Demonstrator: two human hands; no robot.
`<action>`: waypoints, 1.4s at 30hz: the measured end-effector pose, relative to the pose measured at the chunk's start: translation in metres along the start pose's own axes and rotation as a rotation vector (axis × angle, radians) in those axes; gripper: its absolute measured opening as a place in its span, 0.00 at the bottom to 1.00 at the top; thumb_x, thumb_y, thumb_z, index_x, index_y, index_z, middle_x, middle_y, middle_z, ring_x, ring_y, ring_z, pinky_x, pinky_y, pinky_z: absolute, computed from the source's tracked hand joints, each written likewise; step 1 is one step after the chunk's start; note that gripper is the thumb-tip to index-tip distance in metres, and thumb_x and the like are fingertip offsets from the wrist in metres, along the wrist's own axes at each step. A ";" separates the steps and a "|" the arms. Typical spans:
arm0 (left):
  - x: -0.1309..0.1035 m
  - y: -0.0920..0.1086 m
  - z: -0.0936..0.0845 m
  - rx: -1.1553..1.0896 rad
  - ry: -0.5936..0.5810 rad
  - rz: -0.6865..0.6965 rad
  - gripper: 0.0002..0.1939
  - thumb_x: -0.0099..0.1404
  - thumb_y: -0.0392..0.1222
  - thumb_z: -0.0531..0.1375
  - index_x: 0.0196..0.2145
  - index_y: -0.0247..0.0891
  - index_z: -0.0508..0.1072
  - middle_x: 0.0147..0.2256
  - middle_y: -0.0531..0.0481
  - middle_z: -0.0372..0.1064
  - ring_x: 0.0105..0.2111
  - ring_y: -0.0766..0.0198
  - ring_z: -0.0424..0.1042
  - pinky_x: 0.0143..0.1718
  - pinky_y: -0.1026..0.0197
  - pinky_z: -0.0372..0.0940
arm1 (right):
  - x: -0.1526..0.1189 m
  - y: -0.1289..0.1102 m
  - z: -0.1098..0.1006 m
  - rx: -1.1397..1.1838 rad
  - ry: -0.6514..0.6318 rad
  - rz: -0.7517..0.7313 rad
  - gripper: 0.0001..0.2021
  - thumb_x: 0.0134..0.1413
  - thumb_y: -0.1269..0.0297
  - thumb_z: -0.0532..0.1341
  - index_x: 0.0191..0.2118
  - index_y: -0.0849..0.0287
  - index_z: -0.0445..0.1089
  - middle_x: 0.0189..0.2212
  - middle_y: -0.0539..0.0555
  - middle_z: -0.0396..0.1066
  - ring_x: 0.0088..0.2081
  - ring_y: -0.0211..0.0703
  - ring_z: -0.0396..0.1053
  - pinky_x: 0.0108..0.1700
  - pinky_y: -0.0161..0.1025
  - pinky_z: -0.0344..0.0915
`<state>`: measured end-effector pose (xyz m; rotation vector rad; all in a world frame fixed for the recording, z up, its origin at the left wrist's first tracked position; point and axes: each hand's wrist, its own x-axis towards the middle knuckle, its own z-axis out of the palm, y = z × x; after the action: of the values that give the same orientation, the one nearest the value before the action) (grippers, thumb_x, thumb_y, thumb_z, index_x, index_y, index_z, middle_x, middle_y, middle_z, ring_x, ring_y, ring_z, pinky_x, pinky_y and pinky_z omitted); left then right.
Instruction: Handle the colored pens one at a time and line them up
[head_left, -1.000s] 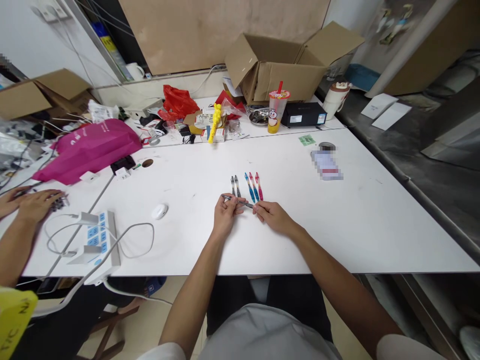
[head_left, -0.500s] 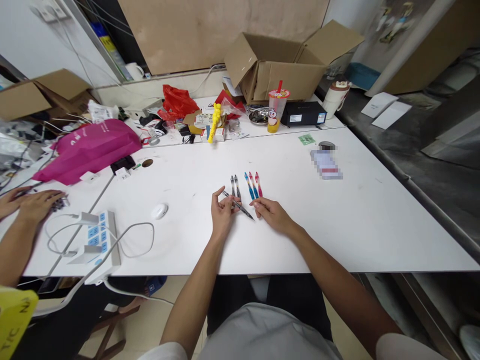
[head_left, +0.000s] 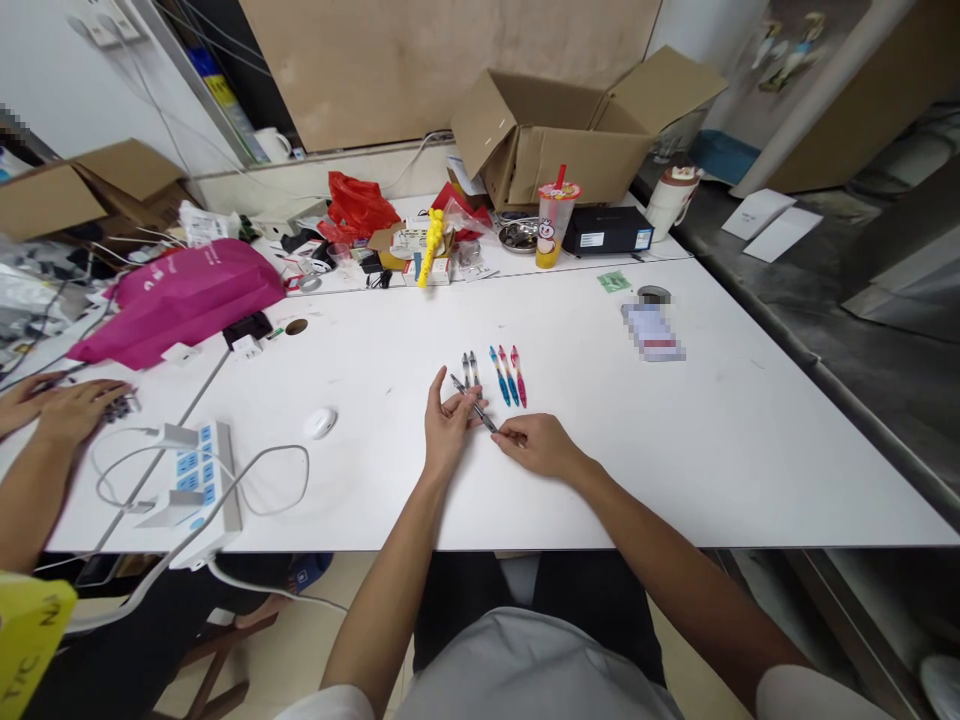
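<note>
My left hand (head_left: 448,425) grips a dark pen (head_left: 478,404), which slants down to the right between thumb and fingers, the index finger raised. The fingertips of my right hand (head_left: 541,443) are pinched around the pen's lower end and hide its tip. Just beyond the left fingers lie two black-and-clear pens (head_left: 470,366), partly covered by the hand. To their right, three coloured pens lie side by side: a blue pen (head_left: 499,376), a pen with a red top and blue grip (head_left: 509,376), and a pink pen (head_left: 520,376).
A white earbud case (head_left: 320,423) lies left of my hands, near a power strip (head_left: 214,490) with cables. Another person's hands (head_left: 71,410) are at far left. Behind stand a drink cup (head_left: 553,225), a black box (head_left: 609,230) and a cardboard box (head_left: 562,150). A blurred-out item (head_left: 654,333) lies right.
My right hand has moved left and down from beside the coloured pens onto the held pen's lower end. The pen's visible tip is now covered by the right fingertips.
</note>
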<state>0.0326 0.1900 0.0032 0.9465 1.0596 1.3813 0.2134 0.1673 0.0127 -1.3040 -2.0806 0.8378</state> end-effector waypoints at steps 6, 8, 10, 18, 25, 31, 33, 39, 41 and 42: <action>0.002 -0.006 0.001 0.053 0.091 0.129 0.19 0.69 0.60 0.60 0.42 0.40 0.74 0.43 0.43 0.77 0.37 0.62 0.77 0.32 0.63 0.69 | 0.011 -0.004 0.001 -0.290 0.135 0.215 0.19 0.66 0.54 0.56 0.25 0.56 0.70 0.23 0.49 0.72 0.26 0.39 0.65 0.31 0.37 0.51; 0.001 -0.005 0.000 0.109 0.093 0.107 0.24 0.71 0.63 0.55 0.31 0.39 0.70 0.27 0.50 0.71 0.24 0.66 0.69 0.24 0.64 0.62 | 0.017 -0.007 -0.001 -0.389 0.076 0.269 0.20 0.67 0.54 0.54 0.25 0.56 0.70 0.24 0.50 0.74 0.27 0.41 0.68 0.30 0.38 0.49; -0.001 -0.003 0.000 0.193 0.088 0.104 0.28 0.72 0.64 0.53 0.23 0.40 0.65 0.19 0.54 0.62 0.19 0.68 0.59 0.21 0.63 0.55 | 0.022 -0.010 -0.002 -0.472 0.019 0.286 0.21 0.68 0.54 0.53 0.26 0.56 0.71 0.26 0.51 0.76 0.28 0.42 0.69 0.30 0.38 0.49; -0.006 0.003 0.004 0.181 0.038 0.028 0.31 0.73 0.62 0.51 0.18 0.41 0.57 0.15 0.55 0.55 0.16 0.68 0.52 0.21 0.61 0.48 | 0.047 -0.026 -0.002 -0.622 -0.119 0.311 0.25 0.73 0.53 0.47 0.36 0.58 0.77 0.35 0.58 0.79 0.35 0.48 0.75 0.36 0.40 0.57; -0.006 0.002 0.004 0.128 0.015 0.039 0.20 0.74 0.50 0.49 0.26 0.41 0.64 0.19 0.56 0.57 0.18 0.68 0.54 0.21 0.63 0.50 | 0.047 -0.017 -0.014 -0.582 -0.034 0.286 0.24 0.73 0.50 0.47 0.37 0.57 0.75 0.34 0.58 0.79 0.35 0.49 0.75 0.36 0.41 0.57; -0.002 0.000 0.003 0.089 0.024 0.048 0.08 0.65 0.40 0.51 0.28 0.41 0.65 0.20 0.56 0.59 0.18 0.67 0.55 0.21 0.65 0.51 | 0.053 -0.011 -0.026 -0.584 0.003 0.355 0.15 0.70 0.54 0.53 0.48 0.57 0.71 0.38 0.61 0.79 0.38 0.52 0.75 0.39 0.42 0.59; -0.002 -0.001 0.002 0.093 0.034 0.055 0.05 0.60 0.36 0.52 0.27 0.41 0.65 0.21 0.56 0.60 0.19 0.67 0.56 0.22 0.65 0.52 | 0.059 -0.012 -0.026 -0.605 -0.020 0.376 0.15 0.69 0.54 0.54 0.49 0.58 0.71 0.41 0.63 0.78 0.40 0.54 0.76 0.40 0.43 0.61; -0.002 -0.003 -0.002 0.177 0.031 0.093 0.06 0.51 0.32 0.52 0.21 0.40 0.65 0.20 0.55 0.59 0.21 0.67 0.57 0.25 0.64 0.52 | 0.078 -0.018 -0.022 -0.644 -0.070 0.376 0.15 0.68 0.57 0.55 0.46 0.63 0.73 0.44 0.68 0.78 0.45 0.58 0.76 0.44 0.46 0.64; -0.002 -0.004 -0.003 0.220 0.018 0.108 0.06 0.49 0.32 0.51 0.19 0.40 0.63 0.18 0.55 0.57 0.21 0.67 0.55 0.25 0.63 0.50 | 0.082 -0.019 -0.022 -0.659 -0.074 0.372 0.15 0.68 0.58 0.55 0.45 0.63 0.74 0.45 0.69 0.78 0.45 0.59 0.77 0.43 0.47 0.65; -0.002 -0.004 -0.003 0.240 0.012 0.117 0.06 0.49 0.32 0.51 0.18 0.40 0.63 0.18 0.55 0.56 0.21 0.67 0.54 0.25 0.63 0.50 | 0.083 -0.020 -0.022 -0.666 -0.074 0.373 0.15 0.68 0.59 0.55 0.45 0.64 0.75 0.45 0.69 0.78 0.45 0.59 0.77 0.43 0.46 0.65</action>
<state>0.0307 0.1880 -0.0010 1.1929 1.2136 1.3763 0.1855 0.2416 0.0512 -2.0802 -2.3075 0.3254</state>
